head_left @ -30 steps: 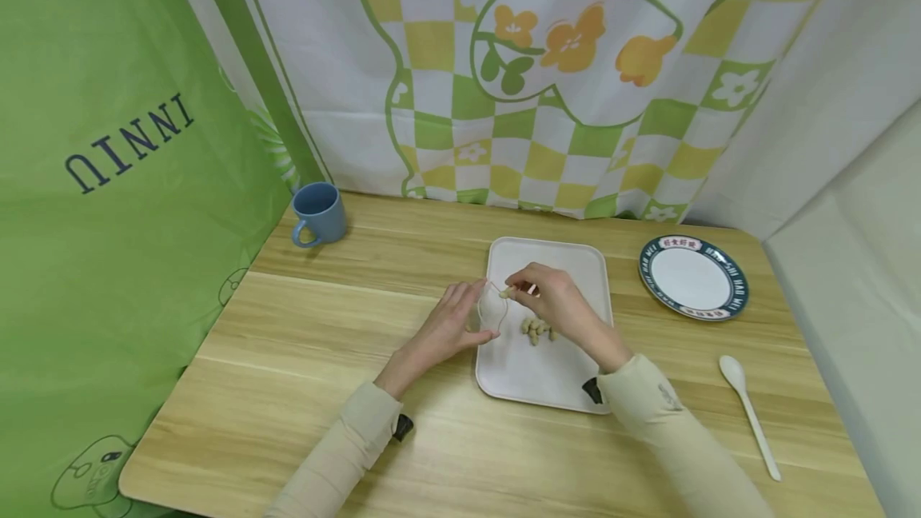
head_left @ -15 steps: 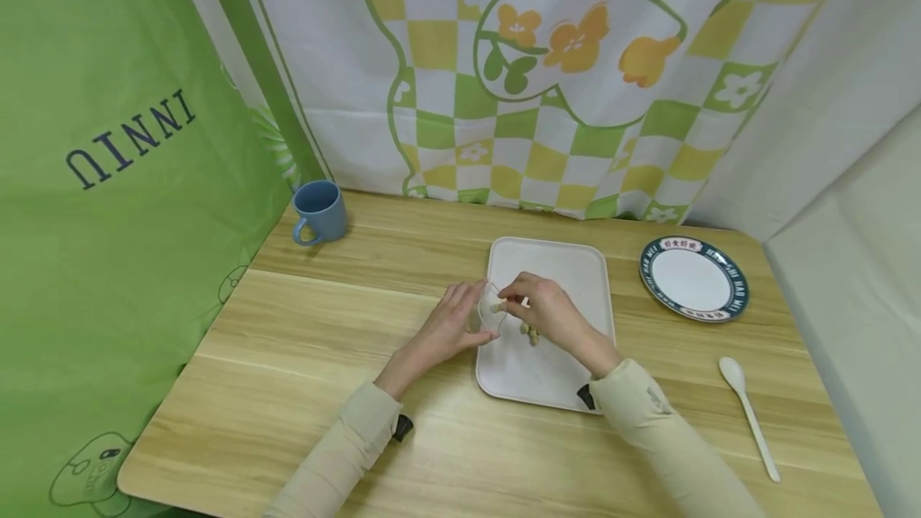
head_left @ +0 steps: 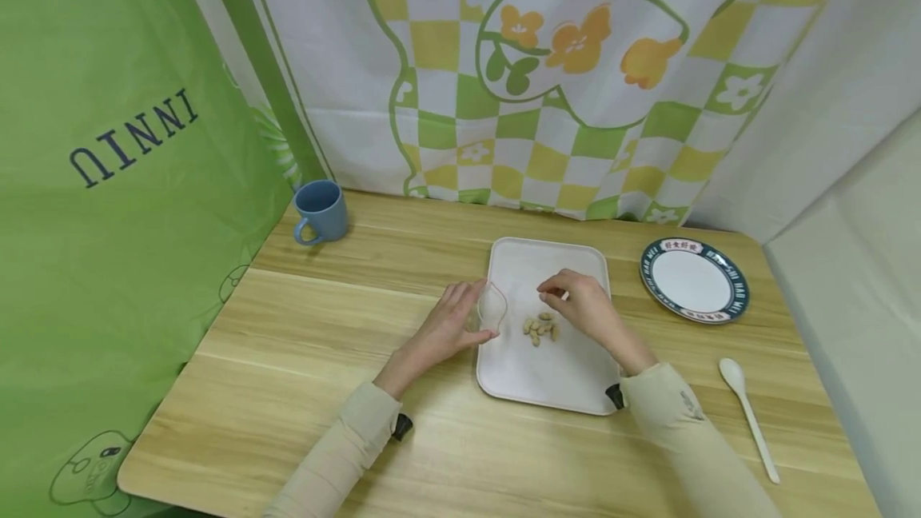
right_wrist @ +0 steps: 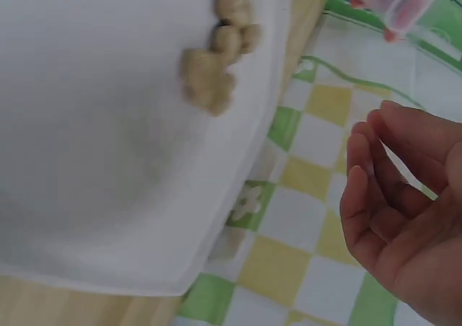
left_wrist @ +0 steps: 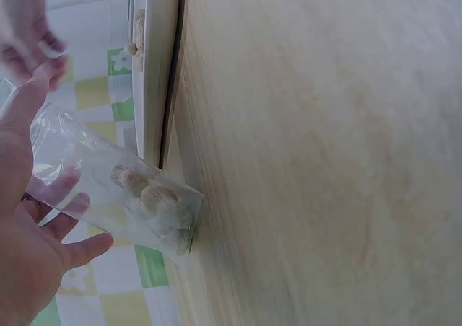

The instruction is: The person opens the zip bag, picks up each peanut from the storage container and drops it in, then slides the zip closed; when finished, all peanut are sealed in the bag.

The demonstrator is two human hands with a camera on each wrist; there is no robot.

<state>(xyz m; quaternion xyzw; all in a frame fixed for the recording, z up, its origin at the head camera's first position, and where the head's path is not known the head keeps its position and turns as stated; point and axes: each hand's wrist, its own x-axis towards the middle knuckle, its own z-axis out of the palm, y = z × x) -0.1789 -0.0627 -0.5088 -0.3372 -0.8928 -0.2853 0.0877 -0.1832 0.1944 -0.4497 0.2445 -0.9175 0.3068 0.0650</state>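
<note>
My left hand (head_left: pixel 449 326) holds a clear plastic bag (head_left: pixel 492 312) by its mouth at the left edge of the white tray (head_left: pixel 540 378). In the left wrist view several peanuts (left_wrist: pixel 148 196) show through the lower part of the bag, whose bottom end is close to the wooden table. My right hand (head_left: pixel 588 308) hovers above the tray, just beyond a small pile of loose peanuts (head_left: pixel 538 330). From the right wrist view, its fingers are loosely bent with thumb and fingertips close together, and nothing shows between them.
To the right of the tray lies a plate (head_left: pixel 693 280) with a dark patterned rim, and a white spoon (head_left: pixel 748 414) sits nearer. A blue mug (head_left: pixel 321 213) stands at the back left. Curtains (head_left: pixel 504 142) hang along the table's (head_left: pixel 288 390) back edge.
The right hand, which had a peanut at the bag's mouth, has let it go and moved right, over the tray. The left hand and bag stay in place.
</note>
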